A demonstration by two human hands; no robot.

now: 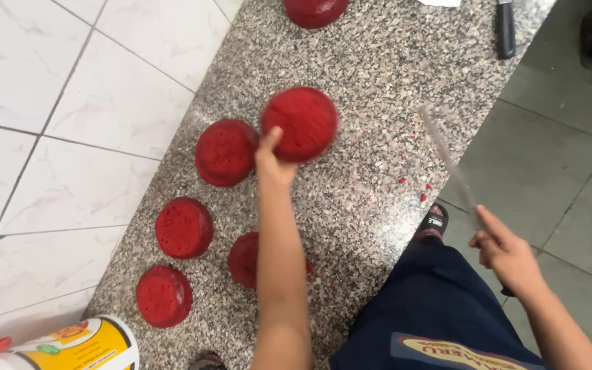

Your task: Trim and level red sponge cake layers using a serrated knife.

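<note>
My left hand (273,159) grips the near edge of a round red cake layer (303,122), held tilted above the speckled granite counter (378,75). Off the counter's edge, over the floor, my right hand (506,252) is closed on the handle of a long thin knife (447,161) whose blurred blade points up and away. Other red cake rounds lie on the counter: one (225,152) just left of the held layer, one (183,227) nearer, one (164,296) near the front, and one (244,259) partly hidden by my left forearm.
Another red round (314,9) sits at the far edge. A dark-handled knife (506,27) lies at the counter's far right. Red crumbs (416,188) dot the counter edge. A yellow and white can (80,348) stands at the bottom left. White tiled wall (70,103) runs along the left.
</note>
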